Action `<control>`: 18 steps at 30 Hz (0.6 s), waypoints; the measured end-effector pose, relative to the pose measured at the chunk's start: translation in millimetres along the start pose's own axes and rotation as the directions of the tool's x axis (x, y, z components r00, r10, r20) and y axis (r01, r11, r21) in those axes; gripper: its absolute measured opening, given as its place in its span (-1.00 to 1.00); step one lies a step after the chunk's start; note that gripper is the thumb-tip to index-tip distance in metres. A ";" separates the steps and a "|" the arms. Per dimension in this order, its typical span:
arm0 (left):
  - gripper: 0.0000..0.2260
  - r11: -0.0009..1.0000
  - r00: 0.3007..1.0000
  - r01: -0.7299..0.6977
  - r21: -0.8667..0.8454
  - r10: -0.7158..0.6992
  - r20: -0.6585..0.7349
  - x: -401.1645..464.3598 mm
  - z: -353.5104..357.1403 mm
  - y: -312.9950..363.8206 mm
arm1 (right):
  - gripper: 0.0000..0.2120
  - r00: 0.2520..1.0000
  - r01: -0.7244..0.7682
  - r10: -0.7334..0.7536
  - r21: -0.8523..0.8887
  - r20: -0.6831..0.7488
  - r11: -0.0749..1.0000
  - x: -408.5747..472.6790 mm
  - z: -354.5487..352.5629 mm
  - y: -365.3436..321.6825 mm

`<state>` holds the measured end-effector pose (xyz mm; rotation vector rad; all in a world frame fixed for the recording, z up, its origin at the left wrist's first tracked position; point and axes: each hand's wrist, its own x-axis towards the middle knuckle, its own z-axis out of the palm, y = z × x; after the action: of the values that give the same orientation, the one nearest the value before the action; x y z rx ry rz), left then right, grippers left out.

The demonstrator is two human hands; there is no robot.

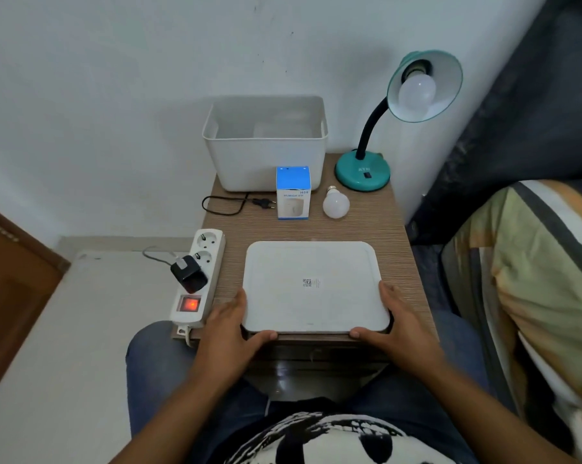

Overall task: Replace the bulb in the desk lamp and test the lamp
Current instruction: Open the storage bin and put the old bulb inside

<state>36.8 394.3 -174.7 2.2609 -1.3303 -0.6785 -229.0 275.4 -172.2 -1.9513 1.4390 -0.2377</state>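
A teal desk lamp stands at the table's back right, its shade tilted toward me with a white bulb screwed in and unlit. A loose white bulb lies on the table in front of the lamp's base. The lamp's black plug and cord lie unplugged near the back left. A white lid lies flat at the table's front. My left hand grips its left front corner and my right hand grips its right front corner.
A white bin stands at the back of the wooden table. A blue and white humidifier box stands in front of it. A white power strip with a lit red switch and a black adapter lies along the left edge. A bed is on the right.
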 end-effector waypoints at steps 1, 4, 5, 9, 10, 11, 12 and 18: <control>-0.12 0.999 1.000 -0.010 0.034 0.010 0.004 1.1 0.9 -0.6 | 0.00 1.000 0.003 -0.003 -0.023 0.003 1.000 0.7 1.0 0.1; -0.13 0.994 0.999 -0.034 0.103 0.034 -0.005 2.3 4.1 -2.6 | -0.01 1.000 0.018 -0.019 -0.097 -0.004 0.995 2.2 5.1 2.2; -0.14 0.992 0.999 -0.035 0.119 0.037 -0.013 1.6 4.7 -2.4 | 0.00 1.000 0.020 -0.020 -0.121 -0.001 0.992 2.4 6.2 2.8; -0.16 0.985 0.999 -0.046 0.167 0.047 -0.002 1.3 6.9 -3.3 | 0.03 1.000 0.018 -0.015 -0.178 0.018 0.984 2.8 9.3 4.8; -0.16 0.984 0.999 -0.046 0.171 0.045 0.010 1.5 6.0 -2.8 | 0.03 0.999 0.022 -0.017 -0.176 0.029 0.984 2.4 9.5 5.2; -0.16 0.985 0.999 -0.042 0.170 0.039 0.023 2.0 4.0 -2.1 | 0.02 0.999 0.019 -0.013 -0.166 0.039 0.986 2.3 9.2 4.8; -0.17 0.985 0.999 -0.038 0.167 0.034 0.029 2.9 1.3 -0.7 | 0.00 0.999 0.011 -0.006 -0.147 0.040 0.989 2.7 7.9 4.5; -0.63 0.981 0.977 -0.158 0.114 0.172 -0.126 22.8 -41.5 28.0 | -0.30 0.995 0.019 -0.023 -0.042 -0.095 0.999 34.9 -16.5 -13.8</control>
<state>52.5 366.3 -130.0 2.1999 -1.4964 -0.3996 -214.1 239.2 -160.0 -2.0130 1.4948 -0.3170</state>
